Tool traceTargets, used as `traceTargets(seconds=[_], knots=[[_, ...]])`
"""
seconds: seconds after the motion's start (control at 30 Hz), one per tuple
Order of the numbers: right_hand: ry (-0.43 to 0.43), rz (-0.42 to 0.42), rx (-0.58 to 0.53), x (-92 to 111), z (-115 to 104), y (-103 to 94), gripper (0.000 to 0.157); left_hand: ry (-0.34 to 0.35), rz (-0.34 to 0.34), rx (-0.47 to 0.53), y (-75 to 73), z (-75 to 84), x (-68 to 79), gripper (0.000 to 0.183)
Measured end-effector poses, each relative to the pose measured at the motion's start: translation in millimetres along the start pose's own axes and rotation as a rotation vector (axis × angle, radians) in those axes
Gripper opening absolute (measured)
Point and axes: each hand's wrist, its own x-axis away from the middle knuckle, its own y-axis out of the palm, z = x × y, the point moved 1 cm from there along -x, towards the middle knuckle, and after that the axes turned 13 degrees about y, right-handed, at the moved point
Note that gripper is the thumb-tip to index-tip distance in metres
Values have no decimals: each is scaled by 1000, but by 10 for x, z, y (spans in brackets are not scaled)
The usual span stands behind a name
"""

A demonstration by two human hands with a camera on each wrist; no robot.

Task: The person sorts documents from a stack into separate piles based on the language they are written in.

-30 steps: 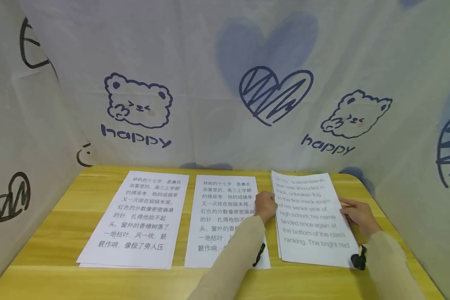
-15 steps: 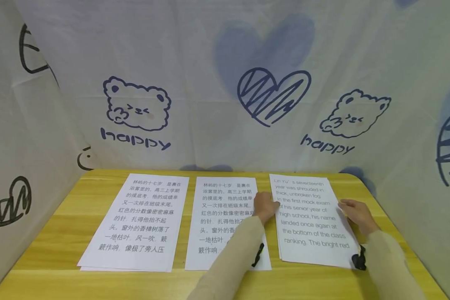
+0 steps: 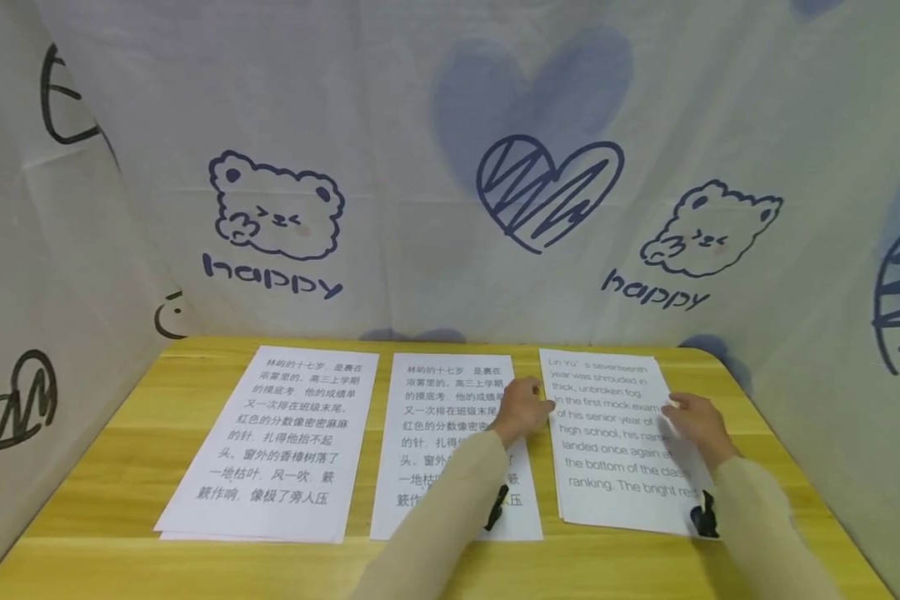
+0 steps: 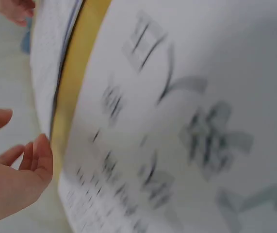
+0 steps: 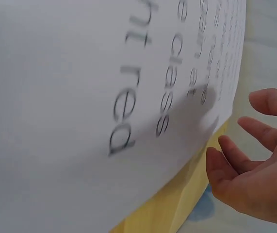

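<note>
On the right of the table lies a stack of printed English sheets (image 3: 607, 450), its edges nearly lined up, with a lower sheet peeking out at the left. My left hand (image 3: 523, 410) is at the stack's left edge, fingers loosely bent and holding nothing; in the left wrist view the fingertips (image 4: 42, 145) come close to that edge, and I cannot tell whether they touch. Above the stack's right edge hovers my right hand (image 3: 699, 423). Its fingers (image 5: 262, 131) are relaxed and spread, apart from the paper in the right wrist view.
A middle stack of Chinese-printed sheets (image 3: 450, 392) lies partly under my left forearm. Another Chinese-printed stack (image 3: 277, 450) is at the left, a lower sheet showing at its bottom edge. Patterned cloth (image 3: 420, 250) hangs behind the yellow wood-grain table (image 3: 120, 467).
The English stack's top sheet, lifted at its upper edge before, now lies flat. My left hand has shifted slightly left, and my right hand has come up off the right edge and inward.
</note>
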Motion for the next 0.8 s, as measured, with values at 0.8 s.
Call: traceTargets(seconds=[0.8], knots=[[-243,-73,53,575,-859,829,49,99,103,38,-1502,-654,711,45]])
